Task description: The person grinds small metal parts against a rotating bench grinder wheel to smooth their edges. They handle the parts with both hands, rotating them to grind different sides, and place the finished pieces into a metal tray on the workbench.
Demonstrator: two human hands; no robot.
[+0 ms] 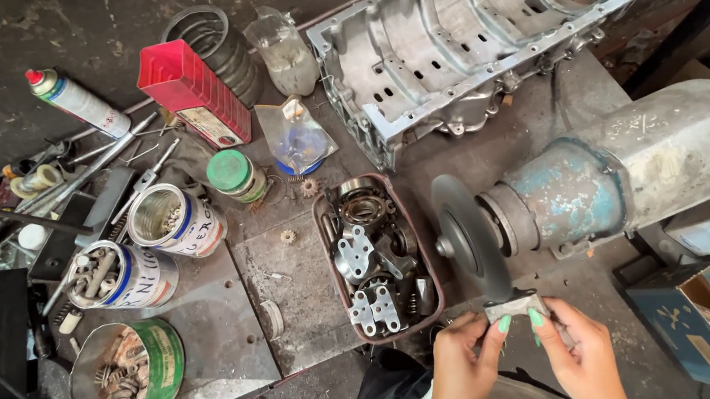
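Left hand (462, 363): we pinch the left end of the small metal block (515, 306) with thumb and forefinger.
Right hand (580, 351): we grip the block's right end, fingertips on its upper edge.
Metal block: held between both hands, just under the grinding disc (469, 236); we judge it stiff, dense for its size, perhaps sharp-edged, best held by its two ends.
Grinding disc: directly beyond our hands, on the blue-grey motor (630, 173).
Parts tray (332, 262): beyond our left hand, full of brackets and bearings.
Tins (175, 221): far left on the worktop (295, 301).
Engine casing (461, 42): farthest away.
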